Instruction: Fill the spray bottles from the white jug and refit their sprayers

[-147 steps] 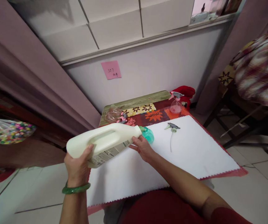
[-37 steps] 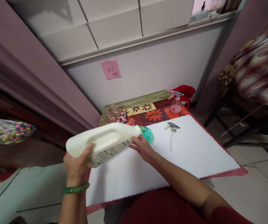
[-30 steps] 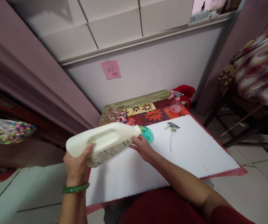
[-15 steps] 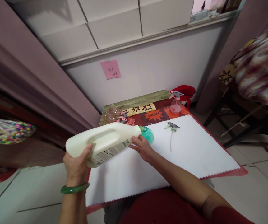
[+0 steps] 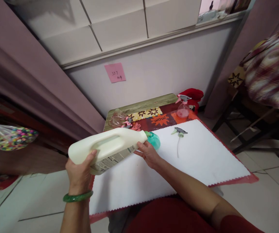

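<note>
My left hand (image 5: 80,173) grips the base of a large cream jug (image 5: 105,147), tipped on its side with its mouth to the right. The mouth rests against the opening of a small teal bottle (image 5: 153,140) standing on a white cloth (image 5: 197,158). My right hand (image 5: 148,153) is closed round the lower part of that teal bottle, under the jug's neck. A loose grey spray head with its tube (image 5: 179,136) lies on the cloth just right of the teal bottle.
A pink spray bottle (image 5: 183,108) stands at the table's far right edge. A clear bottle (image 5: 117,119) and small pink pieces lie at the far left of the patterned table (image 5: 154,116). A bag of coloured beads (image 5: 8,137) sits left; a chair with plaid fabric (image 5: 270,71) stands right.
</note>
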Demonstrator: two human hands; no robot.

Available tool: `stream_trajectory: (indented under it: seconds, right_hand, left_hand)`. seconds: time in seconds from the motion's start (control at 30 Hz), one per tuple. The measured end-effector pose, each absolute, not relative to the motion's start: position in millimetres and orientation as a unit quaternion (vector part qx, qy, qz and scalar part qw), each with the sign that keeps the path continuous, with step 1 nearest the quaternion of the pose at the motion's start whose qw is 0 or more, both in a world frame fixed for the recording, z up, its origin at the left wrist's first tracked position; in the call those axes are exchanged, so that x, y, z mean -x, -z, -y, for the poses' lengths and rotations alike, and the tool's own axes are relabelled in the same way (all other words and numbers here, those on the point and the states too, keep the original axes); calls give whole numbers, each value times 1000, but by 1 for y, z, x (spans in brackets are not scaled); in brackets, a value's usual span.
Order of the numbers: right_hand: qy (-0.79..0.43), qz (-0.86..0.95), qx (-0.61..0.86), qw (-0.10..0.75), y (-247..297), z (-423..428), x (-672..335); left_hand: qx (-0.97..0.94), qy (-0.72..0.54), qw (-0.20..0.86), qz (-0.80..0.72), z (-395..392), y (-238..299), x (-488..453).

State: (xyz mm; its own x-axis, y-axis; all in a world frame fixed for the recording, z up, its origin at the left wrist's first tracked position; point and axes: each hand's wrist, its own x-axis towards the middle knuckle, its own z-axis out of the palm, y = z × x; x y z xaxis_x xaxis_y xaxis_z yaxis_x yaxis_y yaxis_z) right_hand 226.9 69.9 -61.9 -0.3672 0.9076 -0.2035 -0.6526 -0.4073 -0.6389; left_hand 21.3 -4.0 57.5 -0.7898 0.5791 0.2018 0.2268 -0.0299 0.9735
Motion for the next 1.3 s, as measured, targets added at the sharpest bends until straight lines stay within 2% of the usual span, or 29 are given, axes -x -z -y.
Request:
stream_trajectory:
  seconds: [1.3]
  right_hand:
    - [-796, 229, 274, 489, 60, -69, -228]
  left_hand:
    - [-308, -639, 121, -694, 5, -59, -20]
